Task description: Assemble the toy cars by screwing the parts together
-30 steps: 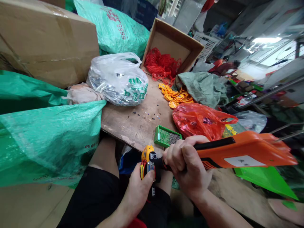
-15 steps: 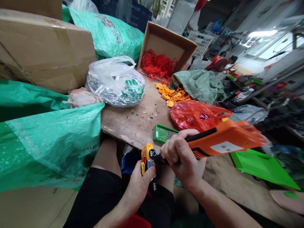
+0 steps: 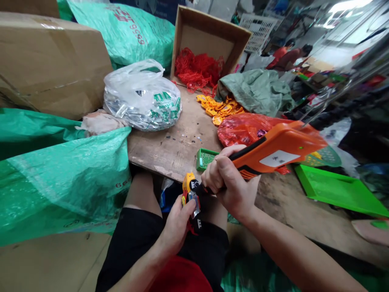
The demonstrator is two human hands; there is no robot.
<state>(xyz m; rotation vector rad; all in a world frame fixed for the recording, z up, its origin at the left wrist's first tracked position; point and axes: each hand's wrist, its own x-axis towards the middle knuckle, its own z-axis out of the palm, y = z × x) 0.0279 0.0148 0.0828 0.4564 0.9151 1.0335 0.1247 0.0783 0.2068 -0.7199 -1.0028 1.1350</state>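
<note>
My left hand (image 3: 178,217) is closed around a small plastic toy (image 3: 190,190), yellow, black and red with silver parts, held above my lap. My right hand (image 3: 229,182) grips an orange electric screwdriver (image 3: 273,148) with a white label and a black trigger strip. Its dark front end points left and meets the toy's black part; the exact tip is hidden. Just beyond my right hand, a small green tray (image 3: 203,159) of tiny screws sits near the table edge, partly covered by that hand.
On the wooden table (image 3: 170,152) lie a white plastic bag (image 3: 142,97), several yellow parts (image 3: 223,108), a red bag (image 3: 240,129) and a larger green tray (image 3: 340,190). An open box (image 3: 209,40) with red netting-like pieces stands behind. Green sacks (image 3: 73,174) flank the left. Two people work far right.
The camera view has tilted, so the table and its items appear higher. Both hands keep their grips, and the screwdriver stays against the toy, its rear end now further left in view.
</note>
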